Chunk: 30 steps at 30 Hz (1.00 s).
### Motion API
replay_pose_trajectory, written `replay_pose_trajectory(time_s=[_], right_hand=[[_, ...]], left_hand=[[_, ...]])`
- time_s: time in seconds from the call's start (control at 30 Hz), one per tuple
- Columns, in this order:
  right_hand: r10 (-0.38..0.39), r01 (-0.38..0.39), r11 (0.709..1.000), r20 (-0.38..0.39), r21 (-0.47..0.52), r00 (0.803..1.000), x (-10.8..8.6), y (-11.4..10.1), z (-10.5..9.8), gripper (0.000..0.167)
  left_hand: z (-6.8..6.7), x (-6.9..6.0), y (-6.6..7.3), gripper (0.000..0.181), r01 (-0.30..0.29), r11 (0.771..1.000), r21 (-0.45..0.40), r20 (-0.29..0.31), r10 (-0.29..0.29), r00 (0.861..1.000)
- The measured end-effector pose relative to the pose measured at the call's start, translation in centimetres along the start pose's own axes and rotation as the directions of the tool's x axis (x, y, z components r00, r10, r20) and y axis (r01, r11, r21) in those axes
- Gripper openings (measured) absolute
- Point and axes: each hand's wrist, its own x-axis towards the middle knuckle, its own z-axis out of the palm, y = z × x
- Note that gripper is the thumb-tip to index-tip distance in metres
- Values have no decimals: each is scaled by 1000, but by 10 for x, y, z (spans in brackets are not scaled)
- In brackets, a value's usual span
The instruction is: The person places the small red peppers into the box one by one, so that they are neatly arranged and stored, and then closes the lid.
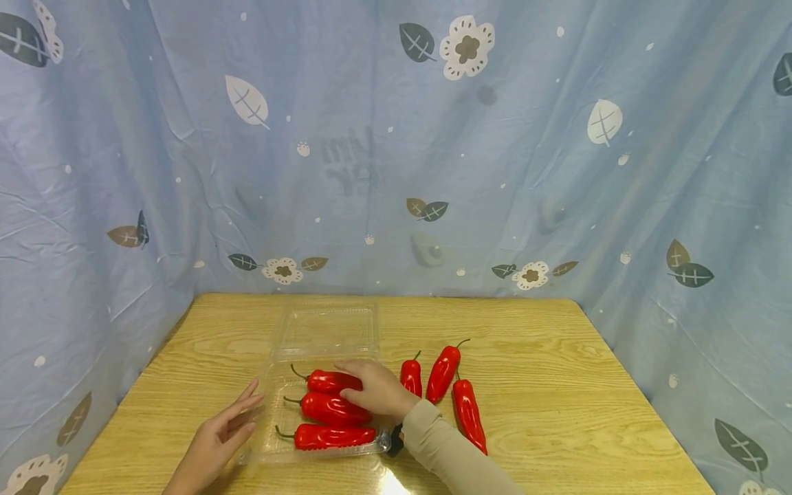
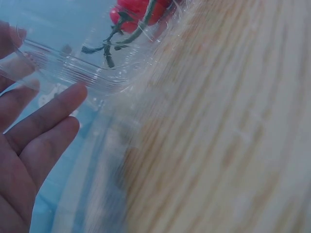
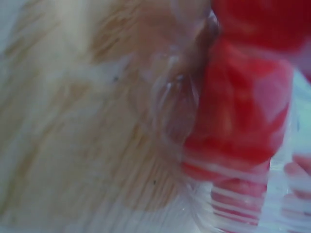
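A clear plastic clamshell box (image 1: 266, 412) lies with its lid (image 1: 328, 330) folded back. Inside, three red peppers with green stems lie side by side: a far pepper (image 1: 318, 380), a middle pepper (image 1: 334, 409) and a near pepper (image 1: 334, 436). My right hand (image 1: 380, 392) holds the far pepper's right part, fingers over its far side and thumb on its near side. At the box's left side is my left hand (image 1: 216, 440), fingers extended. In the left wrist view, fingertips (image 2: 73, 94) are beside the clear plastic wall, and some fingers show through it.
Right of the box, three more peppers lie on the wooden table (image 1: 544, 385): a partly hidden pepper (image 1: 410, 377), an upper pepper (image 1: 443, 375) and a lower pepper (image 1: 469, 416). A patterned blue curtain (image 1: 371, 137) surrounds the table's back and sides.
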Motion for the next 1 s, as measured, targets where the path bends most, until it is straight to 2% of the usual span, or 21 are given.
replay_pose_trajectory(time_s=[0.2, 0.43, 0.6, 0.83, 1.0], right_hand=[[22, -13, 993, -78, 117, 997, -2, 1, -1, 49], [27, 1, 983, -155, 181, 988, -7, 1, -7, 51], [56, -13, 975, -189, 222, 980, -14, 2, -12, 53], [60, 6, 966, -250, 258, 966, -25, 5, -21, 53], [99, 3, 945, -294, 327, 951, -38, 10, -25, 55]], left_hand=[[0, 0, 0, 38, 14, 1000, -5, 0, -14, 1000], [0, 0, -1, 39, 37, 999, -16, 4, -37, 999], [0, -1, 0, 39, 28, 1000, -13, 3, -28, 1000], [0, 0, 0, 39, 10, 1000, -28, 1, -10, 1000], [1, 0, 0, 39, 11, 999, -31, 4, -11, 1000]])
